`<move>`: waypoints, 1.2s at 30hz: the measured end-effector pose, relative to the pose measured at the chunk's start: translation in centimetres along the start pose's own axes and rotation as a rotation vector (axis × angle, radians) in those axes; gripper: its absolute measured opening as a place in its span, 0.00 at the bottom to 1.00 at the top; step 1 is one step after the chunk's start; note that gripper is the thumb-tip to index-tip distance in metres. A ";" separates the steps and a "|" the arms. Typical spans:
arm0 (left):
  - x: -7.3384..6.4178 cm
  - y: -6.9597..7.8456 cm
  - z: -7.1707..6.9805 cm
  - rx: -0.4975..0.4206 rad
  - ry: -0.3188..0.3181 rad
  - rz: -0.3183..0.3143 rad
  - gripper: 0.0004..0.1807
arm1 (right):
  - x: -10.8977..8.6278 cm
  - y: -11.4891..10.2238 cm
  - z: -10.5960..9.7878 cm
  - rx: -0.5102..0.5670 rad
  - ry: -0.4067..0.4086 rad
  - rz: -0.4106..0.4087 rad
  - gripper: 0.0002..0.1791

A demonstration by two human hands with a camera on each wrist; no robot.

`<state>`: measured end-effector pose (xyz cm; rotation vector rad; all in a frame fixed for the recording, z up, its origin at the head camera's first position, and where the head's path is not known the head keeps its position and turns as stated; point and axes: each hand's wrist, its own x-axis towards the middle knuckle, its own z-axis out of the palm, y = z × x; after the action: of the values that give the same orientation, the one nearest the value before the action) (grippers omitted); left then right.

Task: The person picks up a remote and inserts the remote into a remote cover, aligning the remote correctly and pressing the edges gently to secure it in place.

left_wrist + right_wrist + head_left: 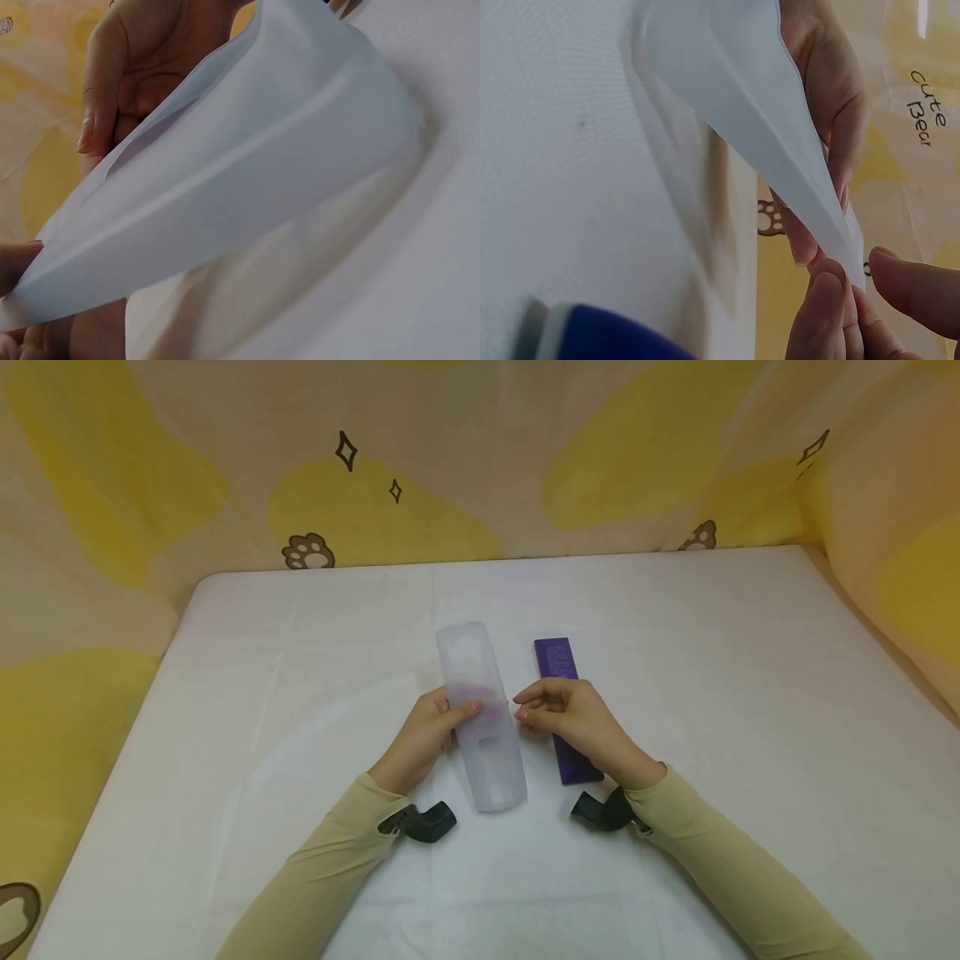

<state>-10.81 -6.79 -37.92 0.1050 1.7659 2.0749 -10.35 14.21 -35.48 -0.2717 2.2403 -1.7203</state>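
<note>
My left hand grips a long translucent plastic case by its left side, thumb across the top face and fingers underneath. The case is tilted over the white table. In the left wrist view, a narrow gap shows along the edge of the case. My right hand is at the case's right edge, fingers loosely bent and thumb apart from them. The right wrist view has the right fingertips right by the case's edge. Partly hidden under the right hand lies a flat purple box with small print.
A white cloth covers the table. Behind it hangs a yellow and cream patterned curtain with paw prints. Black wrist devices are strapped at both cuffs.
</note>
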 end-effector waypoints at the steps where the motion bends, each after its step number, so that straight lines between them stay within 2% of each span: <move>1: 0.0 0.0 0.0 -0.006 -0.001 0.001 0.17 | 0.0 0.0 0.0 -0.001 0.001 0.002 0.13; 6: 0.0 -0.2 -0.1 -0.027 0.001 -0.003 0.17 | 0.0 0.1 -0.2 -0.014 0.015 0.016 0.14; 13: 0.1 -0.3 -0.1 -0.032 0.013 -0.019 0.17 | -0.3 0.3 -1.1 -0.059 0.086 0.035 0.14; 20: 0.1 -0.3 -0.1 -0.046 0.024 -0.018 0.15 | -0.8 0.6 -2.5 -0.016 0.136 0.016 0.14; 29: 0.1 -0.2 -0.2 -0.043 0.020 -0.021 0.14 | -1.9 1.7 -4.2 -0.027 0.202 0.009 0.14; 36: 0.0 -0.1 -0.3 -0.048 0.019 -0.021 0.13 | -2.2 2.2 -5.0 -0.096 0.228 0.027 0.15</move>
<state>-10.90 -7.05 -38.13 0.0530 1.7196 2.1079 -9.95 20.05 -36.13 -0.0681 2.4788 -1.7084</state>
